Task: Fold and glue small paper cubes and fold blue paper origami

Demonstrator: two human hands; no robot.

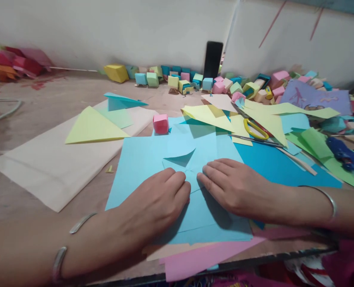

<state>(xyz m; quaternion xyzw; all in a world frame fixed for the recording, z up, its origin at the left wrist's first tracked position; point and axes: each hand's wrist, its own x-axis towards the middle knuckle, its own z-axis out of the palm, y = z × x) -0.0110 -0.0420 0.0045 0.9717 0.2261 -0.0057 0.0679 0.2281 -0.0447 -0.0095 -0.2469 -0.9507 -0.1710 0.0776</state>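
A light blue paper square [185,164] with one corner flap raised lies on a larger light blue sheet [141,163] at the table's front. My left hand [155,199] rests on it with fingers curled under, knuckles pressing the paper. My right hand [230,185] lies beside it, fingers together and flat, fingertips pressing the fold near the left hand's fingers. Neither hand lifts anything.
A pink paper cube [160,123] sits behind the sheet. Yellow-handled scissors [254,131] lie among loose coloured sheets to the right, a blue glue gun [346,153] further right. Several paper cubes [177,81] line the wall by an upright black phone [212,59]. A yellow triangle [93,127] lies left.
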